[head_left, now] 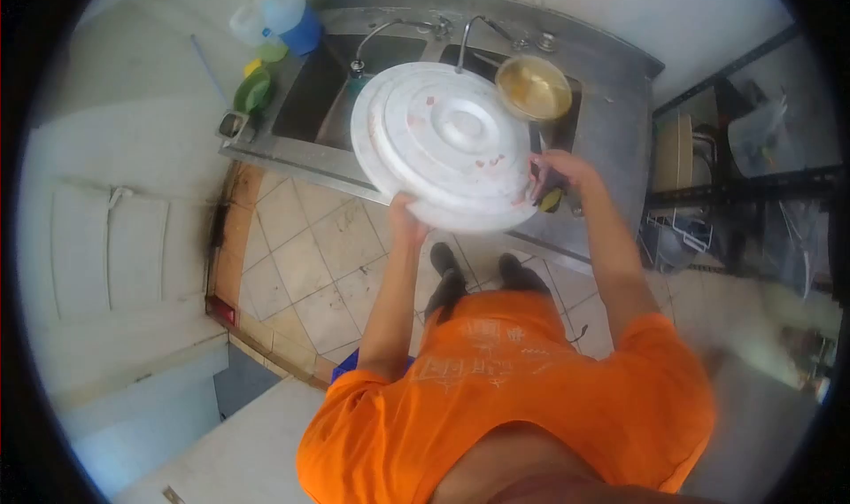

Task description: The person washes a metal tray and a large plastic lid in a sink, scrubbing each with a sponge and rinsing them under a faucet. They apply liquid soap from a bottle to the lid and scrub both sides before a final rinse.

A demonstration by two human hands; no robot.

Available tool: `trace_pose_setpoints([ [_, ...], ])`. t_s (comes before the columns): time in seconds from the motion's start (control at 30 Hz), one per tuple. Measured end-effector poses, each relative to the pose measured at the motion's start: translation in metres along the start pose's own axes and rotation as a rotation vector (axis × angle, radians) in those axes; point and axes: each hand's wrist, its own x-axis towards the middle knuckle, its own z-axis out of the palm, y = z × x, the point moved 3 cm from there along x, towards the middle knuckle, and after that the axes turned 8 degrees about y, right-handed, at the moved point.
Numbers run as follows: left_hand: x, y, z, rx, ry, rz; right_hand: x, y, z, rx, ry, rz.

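A large round white plastic lid (425, 150) with a raised round centre and reddish smudges is held tilted over the front edge of the sink. My left hand (405, 219) is closed on its near left rim. At the right rim is my right hand (567, 174), its fingers curled against the lid. A small dark and yellow-green piece, which looks like a scouring sponge (551, 200), sticks out below that palm. The lid hides much of both basins.
A steel sink counter (620, 141) carries two curved taps (469, 34). A metal bowl (533, 88) sits over the right basin. A blue jug (297, 30) and a green bowl (254, 90) stand at left; a rack (744, 185) stands at right.
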Motion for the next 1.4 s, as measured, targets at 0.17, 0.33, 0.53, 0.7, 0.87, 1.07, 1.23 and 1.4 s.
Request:
trace_pose_setpoints([
  [0.17, 0.041, -0.053, 0.022, -0.066, -0.082, -0.204, -0.01, -0.01, 0.005, 0.268, 0.021, 0.032],
  [0.33, 0.084, -0.071, 0.068, 0.033, -0.063, -0.122, 0.009, -0.005, -0.015, 0.447, 0.079, 0.11],
  [0.53, 0.096, -0.088, 0.1, 0.115, 0.011, -0.122, 0.025, 0.033, -0.051, 0.573, 0.093, 0.086],
  [0.7, 0.112, -0.104, 0.14, 0.21, 0.026, -0.143, 0.046, 0.039, -0.066, 0.518, 0.169, 0.14],
  [0.87, 0.143, -0.128, 0.143, 0.288, 0.17, -0.048, 0.046, 0.018, -0.065, 0.403, 0.312, 0.178],
  [1.07, 0.153, -0.119, 0.114, 0.371, 0.057, -0.001, 0.051, 0.012, -0.074, 0.386, 0.302, 0.12],
  [1.23, 0.137, -0.104, 0.096, 0.662, -0.011, 0.008, 0.049, 0.028, -0.118, 0.385, 0.412, -0.055],
  [1.4, 0.112, -0.089, 0.089, 0.736, -0.002, -0.009, 0.013, -0.007, -0.134, 0.491, 0.476, -0.313],
])
